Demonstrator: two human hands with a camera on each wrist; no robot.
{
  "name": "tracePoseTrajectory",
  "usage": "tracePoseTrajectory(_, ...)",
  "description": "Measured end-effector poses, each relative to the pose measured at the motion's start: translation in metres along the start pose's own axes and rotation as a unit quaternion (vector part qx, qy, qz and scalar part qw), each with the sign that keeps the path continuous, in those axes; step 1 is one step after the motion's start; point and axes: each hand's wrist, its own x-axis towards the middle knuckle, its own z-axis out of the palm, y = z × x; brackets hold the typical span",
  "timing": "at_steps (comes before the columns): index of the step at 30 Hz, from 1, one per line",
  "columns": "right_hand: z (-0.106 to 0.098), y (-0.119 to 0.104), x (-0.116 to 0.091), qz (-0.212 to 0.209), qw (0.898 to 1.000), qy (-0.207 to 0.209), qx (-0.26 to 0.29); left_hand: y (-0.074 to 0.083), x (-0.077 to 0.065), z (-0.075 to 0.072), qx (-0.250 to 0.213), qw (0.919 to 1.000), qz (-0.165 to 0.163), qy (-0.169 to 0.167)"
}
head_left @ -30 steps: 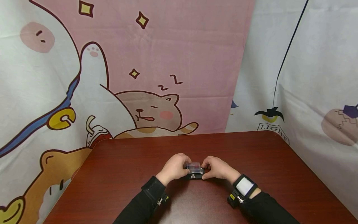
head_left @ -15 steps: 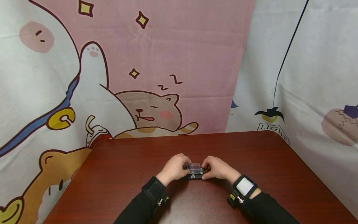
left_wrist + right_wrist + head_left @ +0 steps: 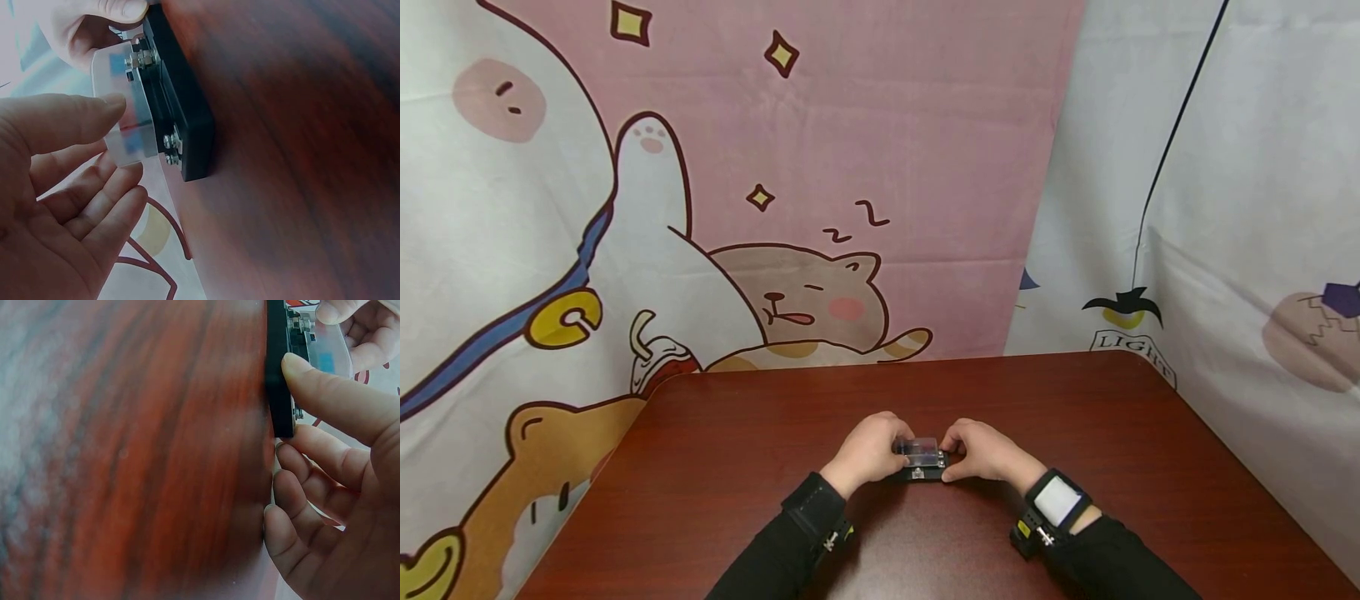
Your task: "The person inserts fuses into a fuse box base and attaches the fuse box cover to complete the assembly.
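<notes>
A small black base [image 3: 197, 137] with metal screw terminals [image 3: 172, 150] stands on the table. Over its top sits a clear plastic cover [image 3: 122, 81], with blue and red parts showing through. My left hand [image 3: 867, 450] pinches this cover, thumb on the near side and fingers behind. At the other end, my right hand [image 3: 988, 452] grips the black base between thumb and index finger; its remaining fingers curl beside the base in the right wrist view. A narrow gap with screws shows between cover and base in the left wrist view.
The reddish-brown wooden table [image 3: 737, 500] extends around both hands. Behind it hangs a cartoon-printed cloth [image 3: 925, 167], reaching down past the table's far edge. Black straps with small devices [image 3: 1056, 500] circle both wrists.
The clear cover has sunk very slightly toward the black base, the left fingers still on it. Otherwise both hands keep almost the same place.
</notes>
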Motion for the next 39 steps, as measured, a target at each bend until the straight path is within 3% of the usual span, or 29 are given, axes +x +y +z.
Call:
tracePoseTrajectory(18, 0.0003, 0.0010, 0.0016, -0.002, 1.000, 0.004, -0.006, -0.0002, 0.0031, 0.0036, 0.023, 0.9997, -0.007, -0.012)
tracePoseTrajectory(26, 0.0010, 0.0019, 0.0006, 0.004, 1.000, 0.001, -0.003, 0.0002, 0.0021, 0.0048, 0.010, 0.9997, -0.016, -0.015)
tracePoseTrajectory(39, 0.0003, 0.0012, -0.0012, -0.018, 1.000, 0.002, -0.021, -0.0020, 0.0006, 0.0026, 0.020, 0.9994, -0.009, -0.028)
